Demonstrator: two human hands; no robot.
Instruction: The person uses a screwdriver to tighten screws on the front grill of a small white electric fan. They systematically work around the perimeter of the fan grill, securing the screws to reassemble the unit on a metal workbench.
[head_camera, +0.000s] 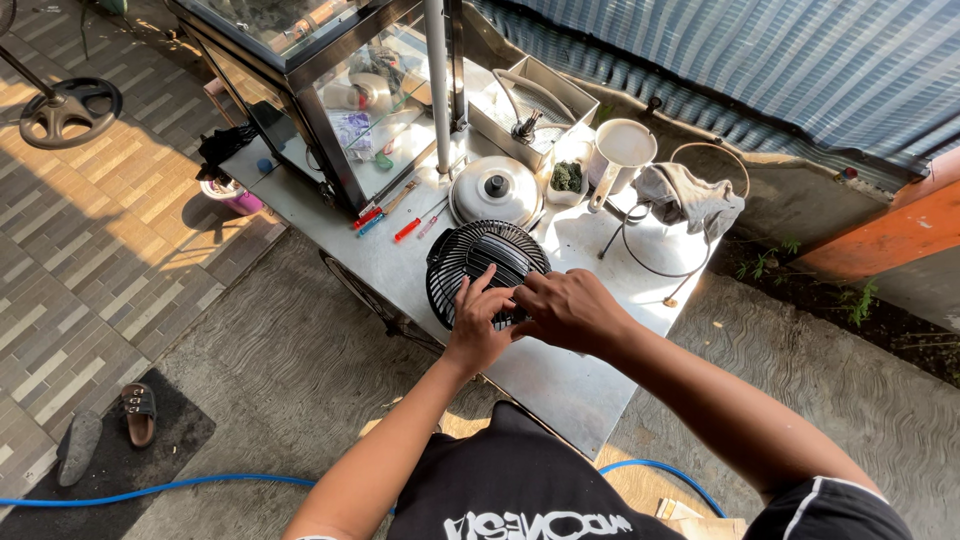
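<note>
Resting together on a round black wire fan grille (480, 262), both hands work at its near edge. The left hand (478, 322) lies with fingers spread flat across the ribs, pressing rather than gripping, nothing enclosed. The right hand (570, 310) curls over the grille's near right part, fingertips bent inward toward the left thumb; whether they pinch a clip or a small part under there I cannot tell, since the knuckles hide it.

That grille sits on a grey metal cart top (560, 380), slightly tilted, just beyond the person's black shirt.

Just past the grille lies a domed silver pot lid with a black knob (496, 188). Left of the hands, red and blue screwdrivers (385, 212) lie scattered near a glass display case (330, 90). Farther right stand a white plastic jug (622, 150) and a grey cloth draped on a wire ring stand (690, 200).

What could go wrong, as I judge it: the thin ribs could bend or snap under uneven pressure from the flat left palm. A small part slipping from the right fingertips could roll off the cart's near edge onto the concrete. Shoving the grille forward could knock the pot lid.
</note>
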